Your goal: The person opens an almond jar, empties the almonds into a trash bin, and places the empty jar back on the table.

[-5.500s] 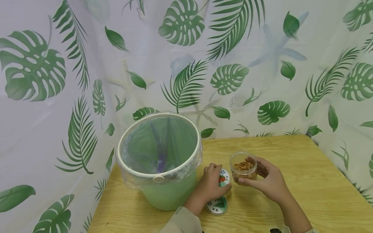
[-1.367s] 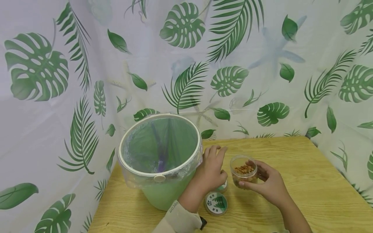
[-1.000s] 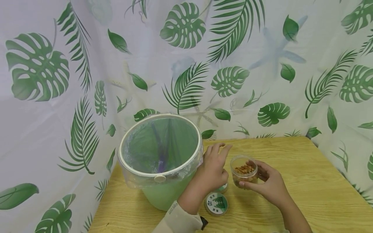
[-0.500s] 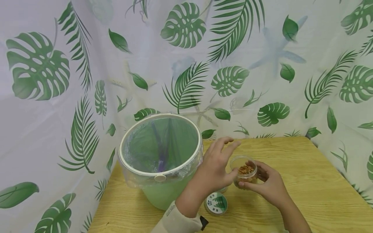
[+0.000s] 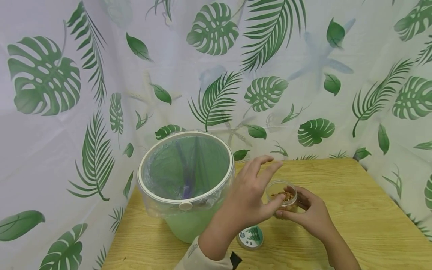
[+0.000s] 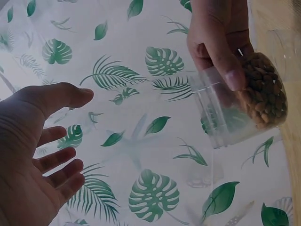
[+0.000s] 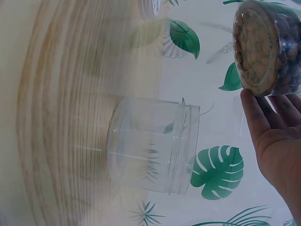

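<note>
My right hand (image 5: 314, 212) grips a clear screw-top jar (image 5: 289, 204) by its side, thumb in front and fingers behind. Brown almonds (image 6: 263, 92) fill its lower part, and the mouth is uncovered. My left hand (image 5: 248, 195) hovers just left of the jar, fingers spread and holding nothing; its thumb overlaps the jar's rim in the head view. The left wrist view shows a gap between this hand and the jar. Below my left hand lies a round white and green lid (image 5: 250, 238). An empty clear jar (image 7: 153, 146) stands on the table under the almond jar.
A green bucket (image 5: 194, 225) with a cream rim and a clear plastic liner stands left of my hands, close to the left forearm. The wooden table (image 5: 364, 210) extends to the right. Leaf-printed sheeting (image 5: 337, 93) hangs behind and at the sides.
My left hand has left a second lid with a red picture, now hidden, and moved up and right toward the almond jar, fingers spreading. The right hand keeps its hold in nearly the same place.
</note>
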The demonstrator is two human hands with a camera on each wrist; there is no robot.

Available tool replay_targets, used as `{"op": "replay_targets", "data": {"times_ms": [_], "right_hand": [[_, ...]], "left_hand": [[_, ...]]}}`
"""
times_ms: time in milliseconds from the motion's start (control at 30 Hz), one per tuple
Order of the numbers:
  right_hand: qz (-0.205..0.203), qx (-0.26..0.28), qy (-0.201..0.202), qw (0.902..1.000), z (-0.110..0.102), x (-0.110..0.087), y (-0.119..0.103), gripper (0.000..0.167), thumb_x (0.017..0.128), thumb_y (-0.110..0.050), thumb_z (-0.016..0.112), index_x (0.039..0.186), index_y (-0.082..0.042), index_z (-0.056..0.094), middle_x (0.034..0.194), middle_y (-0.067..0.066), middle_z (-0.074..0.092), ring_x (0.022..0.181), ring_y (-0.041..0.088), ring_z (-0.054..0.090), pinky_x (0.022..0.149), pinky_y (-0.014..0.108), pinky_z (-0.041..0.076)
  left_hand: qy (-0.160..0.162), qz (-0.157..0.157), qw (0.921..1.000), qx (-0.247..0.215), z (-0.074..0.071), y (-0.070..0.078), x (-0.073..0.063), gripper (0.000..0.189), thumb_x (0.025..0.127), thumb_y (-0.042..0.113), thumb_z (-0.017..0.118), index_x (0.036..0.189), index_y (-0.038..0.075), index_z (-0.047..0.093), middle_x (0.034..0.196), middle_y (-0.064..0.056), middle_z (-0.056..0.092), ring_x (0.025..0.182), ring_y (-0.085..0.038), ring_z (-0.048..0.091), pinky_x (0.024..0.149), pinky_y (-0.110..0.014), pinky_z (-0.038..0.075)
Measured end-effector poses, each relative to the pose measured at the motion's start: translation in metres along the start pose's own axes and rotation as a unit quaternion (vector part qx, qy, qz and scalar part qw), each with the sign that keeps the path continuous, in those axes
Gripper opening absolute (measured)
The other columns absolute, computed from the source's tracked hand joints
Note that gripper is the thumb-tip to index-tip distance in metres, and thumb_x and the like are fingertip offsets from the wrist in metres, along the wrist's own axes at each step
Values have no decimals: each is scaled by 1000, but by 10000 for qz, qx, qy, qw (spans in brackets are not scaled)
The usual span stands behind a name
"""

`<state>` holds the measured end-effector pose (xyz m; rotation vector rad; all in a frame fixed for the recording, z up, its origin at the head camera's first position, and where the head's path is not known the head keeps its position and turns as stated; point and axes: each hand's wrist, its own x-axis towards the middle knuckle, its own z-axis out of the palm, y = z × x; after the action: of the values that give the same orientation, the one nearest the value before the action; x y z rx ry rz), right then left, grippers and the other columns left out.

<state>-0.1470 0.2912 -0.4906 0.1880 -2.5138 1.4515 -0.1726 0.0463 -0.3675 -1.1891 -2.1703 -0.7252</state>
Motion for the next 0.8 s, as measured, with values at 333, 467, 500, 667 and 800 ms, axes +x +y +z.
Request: {"op": "replay_targets", "data": {"times_ms": [333,467,500,667,800], "right_hand": [[-25,-92,42,9999,2,-1,0,76,81,-22,95,149,-17,61,140,13,69,115,-10,63,96,10,51],[33,-122,74,9999,2,-1,0,77,81,-23,96,149,-17,61,140,13,69,114,-10,64,95,10,52],[45,-124,82,9999,3,-1,0,77,81,-24,96,149,-17,61,140,13,69,114,-10,64,95,10,51],[31,-122,117,9999,5,0,1,77,79,-23,97,148,-17,62,140,12,70,114,-10,64,95,9,51],[10,-122,120,9999,6,1,2,78,79,-23,97,147,-17,62,141,12,70,114,-10,64,95,9,51]], "left_hand": [[396,45,9991,172,-37,1,-1,55,90,33,84,140,17,66,144,-8,60,133,-26,59,111,-40,52],[551,63,9984,127,-54,-3,-3,51,91,33,84,135,14,69,142,-9,61,131,-27,60,110,-40,53],[579,58,9982,133,-57,-4,-4,50,91,33,84,135,13,69,142,-10,61,130,-27,60,109,-40,54],[629,-151,9979,95,-70,-10,-7,49,90,29,84,134,10,71,141,-9,61,130,-27,60,108,-41,54],[618,-358,9974,64,-78,-13,-11,48,91,30,84,133,11,71,141,-9,62,131,-28,60,109,-43,54]]}}
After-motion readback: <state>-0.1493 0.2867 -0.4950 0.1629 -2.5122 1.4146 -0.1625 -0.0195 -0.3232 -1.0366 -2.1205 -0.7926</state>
